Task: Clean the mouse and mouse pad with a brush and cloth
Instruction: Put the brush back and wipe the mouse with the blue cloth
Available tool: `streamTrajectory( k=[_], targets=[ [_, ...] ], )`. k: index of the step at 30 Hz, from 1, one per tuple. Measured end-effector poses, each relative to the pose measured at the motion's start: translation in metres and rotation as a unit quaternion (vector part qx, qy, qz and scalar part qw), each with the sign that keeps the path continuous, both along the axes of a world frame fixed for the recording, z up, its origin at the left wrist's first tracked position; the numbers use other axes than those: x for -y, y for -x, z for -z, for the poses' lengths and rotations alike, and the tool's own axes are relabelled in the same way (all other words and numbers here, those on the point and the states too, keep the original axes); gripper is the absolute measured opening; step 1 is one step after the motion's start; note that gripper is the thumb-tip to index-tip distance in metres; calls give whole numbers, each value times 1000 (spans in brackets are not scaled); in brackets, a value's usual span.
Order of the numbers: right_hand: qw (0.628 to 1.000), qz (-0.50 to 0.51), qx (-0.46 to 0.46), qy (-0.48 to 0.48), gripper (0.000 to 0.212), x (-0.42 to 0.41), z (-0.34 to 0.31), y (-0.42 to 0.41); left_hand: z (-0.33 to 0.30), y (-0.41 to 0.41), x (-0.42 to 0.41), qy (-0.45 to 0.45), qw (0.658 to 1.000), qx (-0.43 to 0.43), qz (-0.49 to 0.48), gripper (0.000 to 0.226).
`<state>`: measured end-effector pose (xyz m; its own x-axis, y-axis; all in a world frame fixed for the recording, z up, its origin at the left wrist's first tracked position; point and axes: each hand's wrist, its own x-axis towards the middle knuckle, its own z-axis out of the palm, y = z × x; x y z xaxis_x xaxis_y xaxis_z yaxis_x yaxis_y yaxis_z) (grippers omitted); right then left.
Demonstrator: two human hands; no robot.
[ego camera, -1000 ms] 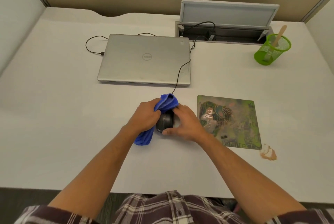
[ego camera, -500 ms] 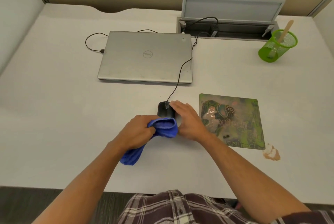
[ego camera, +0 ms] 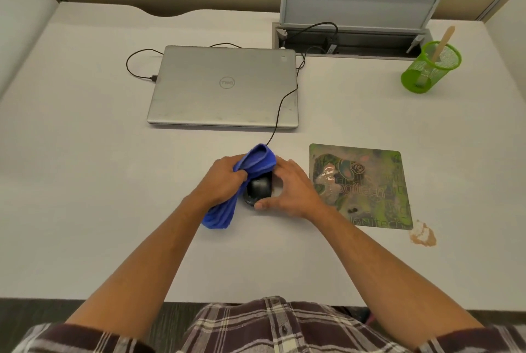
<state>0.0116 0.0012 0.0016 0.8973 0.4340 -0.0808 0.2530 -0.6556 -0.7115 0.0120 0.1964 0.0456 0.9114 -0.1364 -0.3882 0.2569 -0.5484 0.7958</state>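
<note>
Head view, one white desk (ego camera: 85,182) with cubicle walls on three sides. Count on the desk: one black wired mouse (ego camera: 258,188), one blue cloth (ego camera: 257,160), one mouse pad (ego camera: 370,182), one closed silver laptop (ego camera: 225,88), one green mesh cup (ego camera: 431,71), one brown-and-white smear (ego camera: 422,234). Two hands in frame, both bare, forearms reaching in from a plaid shirt (ego camera: 270,327). Left hand (ego camera: 225,182) is closed in a fist around the cloth; one bunched end lies over the front of the mouse, the other end trails down onto the desk below the wrist. Right hand (ego camera: 293,193) is partly curled around the right side of the mouse, fingers over the far end and thumb at the near edge, steadying it against the desk. Mouse sits on bare desk, just left of the mouse pad and not on it; only its rear half shows between the hands. One mouse cable (ego camera: 280,108) runs up past the laptop's right edge toward the open cable tray (ego camera: 350,42) at the back. A second cable (ego camera: 133,65) loops into the laptop's left side. Mouse pad lies flat, green patterned, with a couple of small dark specks near its lower middle. Smear is just off the pad's near right corner. Cup stands at far right, holding one wooden-handled item (ego camera: 442,42), tilted; whether it is the brush cannot be told.
</note>
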Motion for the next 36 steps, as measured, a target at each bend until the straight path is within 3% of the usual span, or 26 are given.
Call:
streamTrajectory(
  k=[5, 8, 12, 15, 18, 21, 23, 27, 31, 36],
  targets=[
    [1000, 6, -12, 17, 97, 0, 4, 0, 1, 18, -7, -18, 1000, 10, 7, 19],
    [999, 9, -22, 24, 105, 2, 8, 1, -1, 31, -10, -15, 999, 24, 27, 31],
    [999, -4, -6, 38, 96, 4, 11, 1, -7, 45, -13, -9, 997, 14, 78, 43],
    [999, -1, -5, 50, 93, 5, 10, 0, -11, 47, -18, 43, 994, -50, 83, 26],
    [999, -4, -11, 52, 100, 4, 10, 0, -15, 41, -23, 103, 991, -74, 29, 23],
    [998, 7, -30, 49, 113, 4, 10, 1, -16, 25, -24, 138, 985, -21, -105, 21],
    [998, 4, -28, 59, 116, 4, 10, 0, -15, 11, -21, 123, 984, 12, -129, 25],
    [1000, 7, -5, 23, 99, 2, 8, 0, -6, -3, -5, 39, 999, 17, -31, 36],
    [1000, 6, -13, 22, 97, 2, 6, 0, 8, 0, 1, -34, 999, 12, -20, 19],
    [999, 7, -28, 43, 108, 2, 5, 2, 8, 20, -2, -35, 999, 7, -39, 13]
  ],
)
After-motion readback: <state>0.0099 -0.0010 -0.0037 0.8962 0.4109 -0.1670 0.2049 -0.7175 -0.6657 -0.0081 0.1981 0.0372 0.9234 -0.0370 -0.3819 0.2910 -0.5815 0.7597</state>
